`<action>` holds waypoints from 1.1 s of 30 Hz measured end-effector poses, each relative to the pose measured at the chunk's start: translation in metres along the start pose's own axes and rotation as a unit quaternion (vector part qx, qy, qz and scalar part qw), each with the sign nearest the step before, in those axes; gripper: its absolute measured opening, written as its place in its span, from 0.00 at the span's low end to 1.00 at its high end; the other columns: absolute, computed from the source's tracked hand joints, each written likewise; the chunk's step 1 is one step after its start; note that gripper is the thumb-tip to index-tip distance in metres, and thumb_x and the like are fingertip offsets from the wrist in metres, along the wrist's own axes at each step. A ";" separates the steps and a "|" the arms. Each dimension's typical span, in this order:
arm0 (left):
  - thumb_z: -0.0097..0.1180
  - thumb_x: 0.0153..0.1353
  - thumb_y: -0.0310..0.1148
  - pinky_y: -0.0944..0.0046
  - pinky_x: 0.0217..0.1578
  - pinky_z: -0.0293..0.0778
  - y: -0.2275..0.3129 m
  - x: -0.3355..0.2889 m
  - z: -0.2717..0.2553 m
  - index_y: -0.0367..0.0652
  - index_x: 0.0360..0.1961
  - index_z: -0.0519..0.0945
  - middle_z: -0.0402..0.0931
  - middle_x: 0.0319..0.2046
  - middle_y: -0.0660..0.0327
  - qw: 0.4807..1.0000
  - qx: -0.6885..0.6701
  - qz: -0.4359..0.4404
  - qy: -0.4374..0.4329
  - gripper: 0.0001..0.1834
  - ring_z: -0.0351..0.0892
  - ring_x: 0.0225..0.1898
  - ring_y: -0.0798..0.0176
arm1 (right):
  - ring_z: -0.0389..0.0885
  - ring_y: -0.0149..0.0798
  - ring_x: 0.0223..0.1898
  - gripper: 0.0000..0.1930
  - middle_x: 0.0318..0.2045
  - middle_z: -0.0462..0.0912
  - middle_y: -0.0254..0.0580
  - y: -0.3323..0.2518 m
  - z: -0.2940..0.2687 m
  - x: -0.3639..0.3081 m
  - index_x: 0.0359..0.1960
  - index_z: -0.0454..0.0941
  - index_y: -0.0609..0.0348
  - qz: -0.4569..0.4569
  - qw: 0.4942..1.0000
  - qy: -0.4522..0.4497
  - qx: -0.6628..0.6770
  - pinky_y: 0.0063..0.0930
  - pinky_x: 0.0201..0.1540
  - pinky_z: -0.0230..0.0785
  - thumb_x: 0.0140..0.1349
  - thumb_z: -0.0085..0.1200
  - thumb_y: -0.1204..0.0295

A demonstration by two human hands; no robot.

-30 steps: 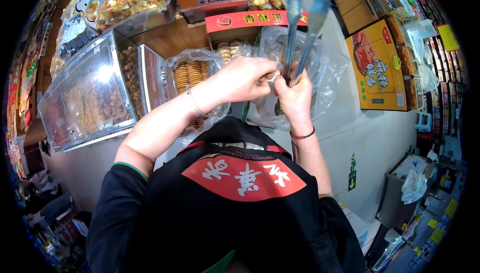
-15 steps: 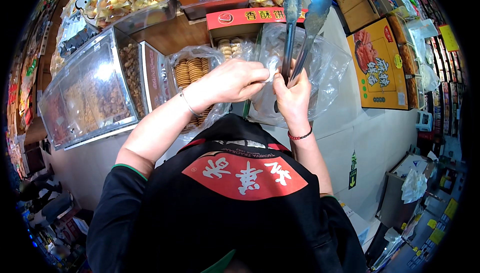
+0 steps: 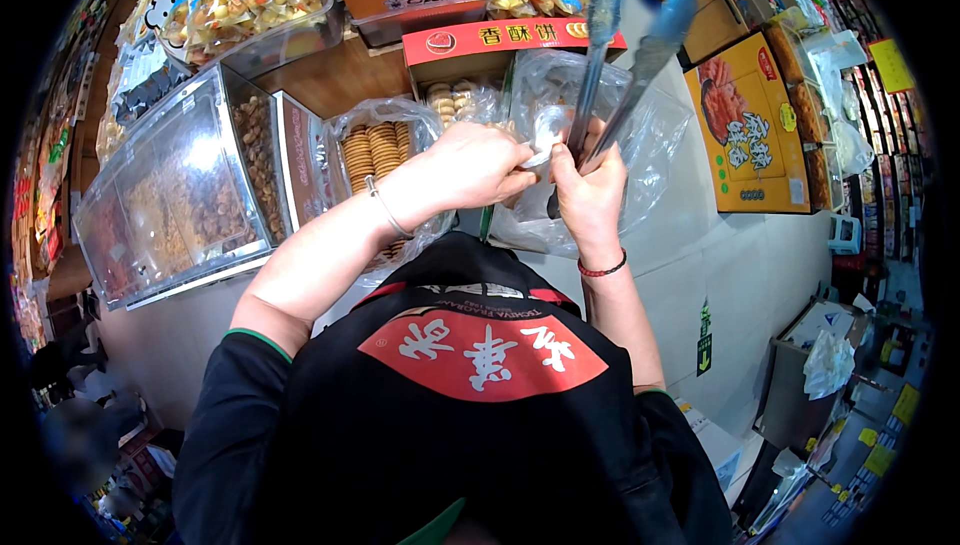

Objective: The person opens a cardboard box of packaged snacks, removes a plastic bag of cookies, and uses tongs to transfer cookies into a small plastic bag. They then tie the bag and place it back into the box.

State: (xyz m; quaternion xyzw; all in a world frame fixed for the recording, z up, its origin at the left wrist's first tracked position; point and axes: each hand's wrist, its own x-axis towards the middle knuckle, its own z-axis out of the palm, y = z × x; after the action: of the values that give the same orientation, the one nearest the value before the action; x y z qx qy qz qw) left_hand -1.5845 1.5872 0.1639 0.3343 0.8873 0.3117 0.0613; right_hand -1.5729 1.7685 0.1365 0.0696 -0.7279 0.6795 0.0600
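My right hand (image 3: pixel 590 190) is wrapped round the handle end of metal tongs (image 3: pixel 597 60), whose two arms stand apart and point away from me. Its thumb touches a crumpled, whitish see-through piece of plastic (image 3: pixel 546 133). From the other side, my left hand (image 3: pixel 478 165) pinches the edge of that plastic between closed fingers. Under the hands lies a large clear plastic bag (image 3: pixel 655 150). Left of it, stacked round biscuits (image 3: pixel 376 150) sit in another clear bag. Small pale biscuits (image 3: pixel 450 100) show in the box behind.
A clear-lidded bin (image 3: pixel 180 185) of snacks stands at left. Wrapped snacks (image 3: pixel 240 5) are heaped at the back left. A red sign strip (image 3: pixel 500 37) tops the biscuit box. A yellow carton (image 3: pixel 752 130) stands at right, beside the tiled floor (image 3: pixel 660 295).
The tongs have tilted to the right. The whitish plastic between my hands is spread wider, and my left hand has shifted slightly left.
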 end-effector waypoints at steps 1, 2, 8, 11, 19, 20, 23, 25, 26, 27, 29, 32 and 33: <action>0.54 0.62 0.36 0.51 0.26 0.68 0.000 0.001 -0.003 0.36 0.30 0.74 0.71 0.23 0.51 0.998 0.053 -0.005 -0.031 0.12 0.71 0.26 0.43 | 0.75 0.25 0.30 0.17 0.37 0.77 0.34 0.001 0.000 0.001 0.52 0.69 0.66 -0.015 1.000 -0.007 -0.010 0.19 0.32 0.70 0.61 0.53 0.81; 0.52 0.64 0.37 0.51 0.28 0.68 0.002 0.001 -0.007 0.37 0.31 0.73 0.72 0.26 0.51 0.999 0.017 -0.008 -0.044 0.12 0.72 0.28 0.43 | 0.76 0.25 0.32 0.17 0.38 0.77 0.35 -0.001 0.000 0.002 0.52 0.69 0.66 -0.027 1.000 0.000 -0.015 0.19 0.34 0.71 0.60 0.53 0.80; 0.44 0.71 0.43 0.60 0.31 0.71 0.010 -0.002 0.003 0.37 0.30 0.73 0.72 0.28 0.59 0.939 -0.330 0.030 0.088 0.19 0.73 0.29 0.60 | 0.73 0.25 0.23 0.16 0.30 0.77 0.34 -0.015 -0.009 0.005 0.51 0.69 0.67 0.100 0.985 0.038 0.134 0.20 0.25 0.69 0.61 0.51 0.82; 0.38 0.74 0.47 0.67 0.36 0.69 0.009 0.007 0.010 0.39 0.25 0.69 0.71 0.28 0.63 0.856 -0.501 0.003 0.126 0.24 0.68 0.32 0.72 | 0.73 0.26 0.21 0.17 0.27 0.75 0.35 -0.028 -0.010 0.006 0.52 0.66 0.66 0.115 0.975 0.015 0.189 0.20 0.23 0.70 0.61 0.48 0.82; 0.36 0.74 0.43 0.68 0.37 0.65 0.026 0.026 -0.019 0.43 0.19 0.62 0.70 0.25 0.60 0.838 -0.530 0.057 0.116 0.24 0.68 0.31 0.68 | 0.73 0.29 0.21 0.12 0.27 0.75 0.36 -0.042 -0.029 0.003 0.46 0.69 0.61 0.172 0.906 -0.073 0.380 0.24 0.23 0.71 0.62 0.53 0.74; 0.36 0.74 0.43 0.68 0.37 0.65 0.029 0.026 -0.026 0.43 0.19 0.62 0.70 0.25 0.61 0.843 -0.524 0.060 0.111 0.25 0.69 0.30 0.68 | 0.73 0.29 0.22 0.12 0.27 0.75 0.36 -0.043 -0.029 0.004 0.46 0.69 0.61 0.175 0.905 -0.068 0.382 0.24 0.24 0.71 0.62 0.54 0.74; 0.37 0.74 0.44 0.71 0.34 0.65 0.035 0.028 -0.043 0.41 0.21 0.69 0.70 0.24 0.64 0.860 -0.495 0.045 0.111 0.25 0.68 0.28 0.71 | 0.73 0.29 0.23 0.13 0.31 0.76 0.38 -0.047 -0.032 0.007 0.47 0.67 0.61 0.145 0.920 -0.029 0.363 0.25 0.26 0.71 0.62 0.53 0.78; 0.37 0.74 0.44 0.72 0.33 0.65 0.037 0.028 -0.050 0.40 0.23 0.72 0.71 0.24 0.66 0.869 -0.476 0.015 0.136 0.25 0.68 0.28 0.73 | 0.74 0.29 0.24 0.14 0.32 0.76 0.38 -0.053 -0.035 0.013 0.48 0.66 0.62 0.099 0.938 -0.006 0.331 0.26 0.27 0.71 0.62 0.52 0.80; 0.40 0.73 0.46 0.74 0.32 0.67 0.029 0.029 -0.048 0.38 0.28 0.79 0.72 0.23 0.69 0.865 -0.471 0.035 0.167 0.25 0.68 0.27 0.77 | 0.74 0.31 0.26 0.15 0.35 0.75 0.40 -0.050 -0.040 0.015 0.50 0.65 0.60 0.075 0.939 -0.010 0.337 0.27 0.30 0.71 0.62 0.49 0.83; 0.40 0.73 0.46 0.75 0.32 0.67 0.025 0.030 -0.051 0.38 0.29 0.79 0.72 0.23 0.70 0.867 -0.460 0.018 0.190 0.25 0.68 0.27 0.77 | 0.74 0.32 0.27 0.16 0.35 0.75 0.40 -0.053 -0.043 0.016 0.50 0.64 0.60 0.066 0.941 -0.002 0.333 0.27 0.30 0.71 0.61 0.48 0.84; 0.40 0.74 0.47 0.75 0.31 0.66 0.019 0.029 -0.057 0.37 0.31 0.81 0.72 0.23 0.70 0.869 -0.435 -0.017 0.233 0.26 0.67 0.27 0.78 | 0.73 0.33 0.28 0.18 0.36 0.75 0.41 -0.062 -0.049 0.020 0.51 0.64 0.58 0.047 0.945 0.014 0.324 0.28 0.31 0.71 0.60 0.47 0.85; 0.39 0.73 0.48 0.77 0.31 0.64 0.008 0.030 -0.060 0.38 0.33 0.82 0.72 0.24 0.69 0.874 -0.375 0.003 0.308 0.27 0.66 0.27 0.77 | 0.73 0.33 0.30 0.20 0.38 0.74 0.42 -0.064 -0.063 0.021 0.53 0.64 0.58 0.041 0.946 0.030 0.321 0.28 0.32 0.70 0.59 0.47 0.85; 0.39 0.74 0.49 0.76 0.31 0.65 0.005 0.030 -0.059 0.38 0.33 0.81 0.72 0.24 0.68 0.884 -0.333 0.015 0.327 0.27 0.66 0.28 0.77 | 0.73 0.33 0.30 0.20 0.38 0.74 0.42 -0.066 -0.066 0.022 0.53 0.64 0.59 0.039 0.945 0.038 0.322 0.28 0.32 0.70 0.59 0.48 0.85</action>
State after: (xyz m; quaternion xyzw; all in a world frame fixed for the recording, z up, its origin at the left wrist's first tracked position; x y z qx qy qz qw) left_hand -1.6234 1.5782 0.2170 0.1868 0.6956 0.6816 -0.1289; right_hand -1.5825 1.8293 0.2095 0.0313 -0.4693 0.8818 0.0355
